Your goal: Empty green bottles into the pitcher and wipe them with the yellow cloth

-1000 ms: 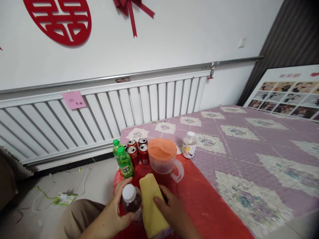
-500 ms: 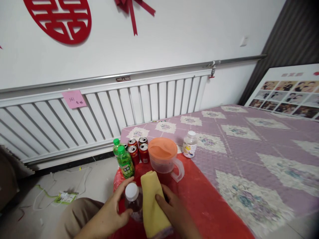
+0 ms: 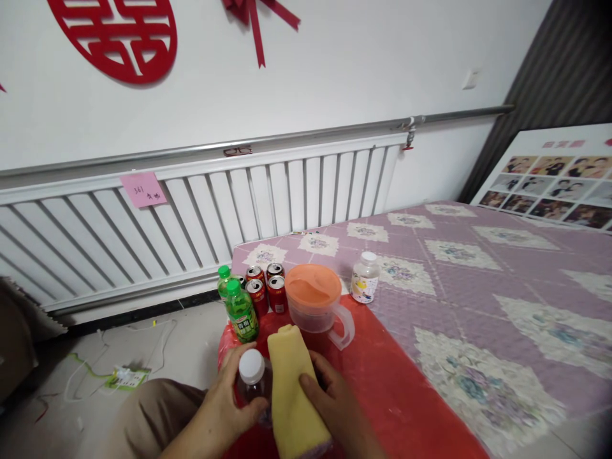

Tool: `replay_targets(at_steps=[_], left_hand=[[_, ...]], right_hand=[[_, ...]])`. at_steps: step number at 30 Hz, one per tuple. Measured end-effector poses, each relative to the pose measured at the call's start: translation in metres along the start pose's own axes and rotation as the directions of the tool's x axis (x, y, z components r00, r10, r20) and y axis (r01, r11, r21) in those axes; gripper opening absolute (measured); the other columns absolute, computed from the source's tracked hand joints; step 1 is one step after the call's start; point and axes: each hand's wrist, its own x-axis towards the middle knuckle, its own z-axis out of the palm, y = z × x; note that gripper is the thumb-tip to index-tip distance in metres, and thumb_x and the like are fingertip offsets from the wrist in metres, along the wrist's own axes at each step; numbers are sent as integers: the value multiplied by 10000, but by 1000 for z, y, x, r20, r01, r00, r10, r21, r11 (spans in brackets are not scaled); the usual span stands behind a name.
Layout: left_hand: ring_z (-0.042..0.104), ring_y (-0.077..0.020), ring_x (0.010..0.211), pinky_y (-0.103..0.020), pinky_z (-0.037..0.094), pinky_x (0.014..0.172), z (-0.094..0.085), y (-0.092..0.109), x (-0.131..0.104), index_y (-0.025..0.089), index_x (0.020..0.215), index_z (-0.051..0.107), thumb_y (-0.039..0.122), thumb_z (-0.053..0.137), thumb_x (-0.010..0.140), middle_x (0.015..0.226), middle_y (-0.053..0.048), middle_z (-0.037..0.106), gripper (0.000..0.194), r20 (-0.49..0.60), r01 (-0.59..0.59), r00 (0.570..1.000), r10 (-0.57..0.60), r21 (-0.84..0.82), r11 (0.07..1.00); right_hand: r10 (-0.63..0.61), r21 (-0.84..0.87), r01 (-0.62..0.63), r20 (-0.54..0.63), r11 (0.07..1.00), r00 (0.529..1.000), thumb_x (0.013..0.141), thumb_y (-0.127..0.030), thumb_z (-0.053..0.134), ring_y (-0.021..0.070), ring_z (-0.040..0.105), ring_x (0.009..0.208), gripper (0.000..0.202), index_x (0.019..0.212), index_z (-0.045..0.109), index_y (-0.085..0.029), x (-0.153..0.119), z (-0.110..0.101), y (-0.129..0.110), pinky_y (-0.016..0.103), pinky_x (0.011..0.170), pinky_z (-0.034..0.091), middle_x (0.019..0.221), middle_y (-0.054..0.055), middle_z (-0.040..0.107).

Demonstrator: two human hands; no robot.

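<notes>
A clear plastic bottle with a white cap stands at the near left of the red-covered surface, and my left hand is wrapped round its left side, thumb across the front. My right hand grips a folded yellow cloth from the right, its thumb on top. The cloth is upright, just right of the bottle; whether they touch is hard to make out. Behind them is a clear pitcher with an orange lid, its handle to the right. The lower part of the bottle is partly hidden.
Two green-capped bottles and several red drink cans cluster at the back left of the red cover. A white-lidded jar stands right of the pitcher, by the flowered bedspread. A radiator runs behind.
My left hand has closed in on the bottle, its thumb now across the front. The yellow cloth has shifted slightly left, closer to the bottle. The other items stay put.
</notes>
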Motion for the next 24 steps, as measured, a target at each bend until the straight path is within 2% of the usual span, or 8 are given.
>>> replay_targets(at_steps=[4, 7, 10, 13, 15, 18, 21, 24], left_hand=[[413, -307, 1307, -509, 244, 1138, -6, 7, 2, 230, 1377, 310, 22, 598, 594, 1396, -96, 459, 860, 169, 16, 986, -2, -79, 997], [330, -290, 1371, -494, 180, 1167, -11, 3, 2, 258, 1419, 260, -24, 562, 601, 1470, -69, 384, 916, 272, 29, 962, 11, -140, 990], [271, -271, 1402, -486, 121, 1181, -14, -1, 2, 283, 1425, 256, -61, 535, 607, 1499, -46, 345, 930, 316, 52, 949, -7, -135, 990], [277, -250, 1402, -484, 105, 1181, -16, 0, 2, 296, 1427, 234, -80, 510, 608, 1494, -45, 353, 943, 353, 70, 935, -20, -130, 989], [262, -248, 1407, -485, 85, 1182, -16, 4, 1, 294, 1425, 234, -62, 520, 630, 1497, -45, 346, 917, 361, 71, 932, -21, -124, 990], [256, -280, 1403, -488, 117, 1176, -14, 10, -1, 266, 1423, 231, 47, 610, 675, 1501, -73, 316, 867, 352, 57, 936, -15, -109, 992], [273, -328, 1383, -480, 197, 1156, -10, 10, -1, 230, 1394, 276, 148, 716, 632, 1476, -108, 320, 884, 272, 31, 962, -9, -78, 996], [359, -349, 1328, -491, 252, 1128, -9, 7, 1, 228, 1369, 323, 171, 724, 620, 1425, -109, 393, 852, 200, 39, 980, -25, -65, 997]], right_hand=[[2, 233, -13, 47, 972, 999, 781, -461, 625, 275, 645, 986, 487, 1189, 544, -207, -2, 2, 3, 353, 759, 494, 1138, 90, 684], [14, 242, -31, 70, 970, 997, 779, -481, 630, 283, 627, 1032, 502, 1191, 544, -208, 1, 0, 6, 350, 770, 486, 1164, 91, 671], [68, 88, -72, 46, 994, 997, 804, -481, 580, 284, 637, 995, 482, 1179, 553, -179, 6, -7, 10, 364, 772, 483, 1135, 102, 680], [85, -192, -83, -1, 978, 996, 824, -403, 542, 269, 646, 937, 378, 1110, 595, -161, 9, -14, 14, 367, 781, 475, 1056, 97, 703], [67, -327, -70, -21, 942, 998, 821, -350, 532, 258, 650, 911, 330, 1085, 608, -167, 9, -16, 15, 355, 773, 472, 1024, 86, 709], [44, -384, -52, -29, 922, 999, 814, -326, 530, 250, 651, 910, 335, 1102, 603, -172, 9, -16, 13, 343, 775, 473, 1048, 86, 704], [15, -319, -22, -25, 948, 1000, 798, -327, 550, 257, 641, 957, 368, 1128, 592, -171, 9, -15, 9, 352, 811, 472, 1103, 96, 689], [-10, -142, 11, 3, 990, 1000, 801, -396, 561, 269, 639, 972, 411, 1151, 576, -181, 7, -14, 7, 367, 808, 479, 1113, 97, 688]])
